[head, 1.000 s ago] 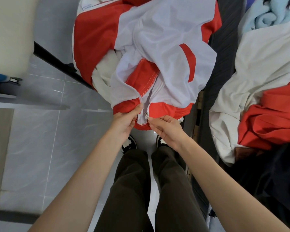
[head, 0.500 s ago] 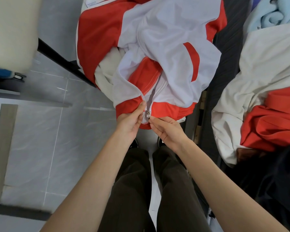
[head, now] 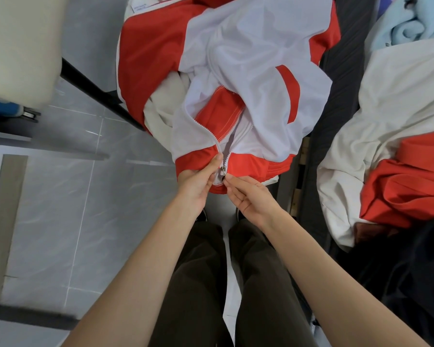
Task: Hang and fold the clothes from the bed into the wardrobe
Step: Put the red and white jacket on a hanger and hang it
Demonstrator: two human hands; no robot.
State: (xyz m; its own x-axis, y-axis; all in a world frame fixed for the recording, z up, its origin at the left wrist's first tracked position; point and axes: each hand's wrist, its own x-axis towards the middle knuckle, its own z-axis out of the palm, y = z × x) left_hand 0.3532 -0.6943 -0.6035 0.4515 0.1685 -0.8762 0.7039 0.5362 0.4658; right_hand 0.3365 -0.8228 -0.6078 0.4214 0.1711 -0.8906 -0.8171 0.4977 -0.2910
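One red-and-white jacket (head: pixel 248 58) hangs before the person, over the floor beside the bed (head: pixel 341 71). On the bed lies one heap (head: pixel 398 96) of at least four garments. Of the two hands, the left hand (head: pixel 196 184) pinches the left zip edge at the hem and the right hand (head: pixel 251 199) pinches the hem under the single slider (head: pixel 223 169). Both grips match a second ago.
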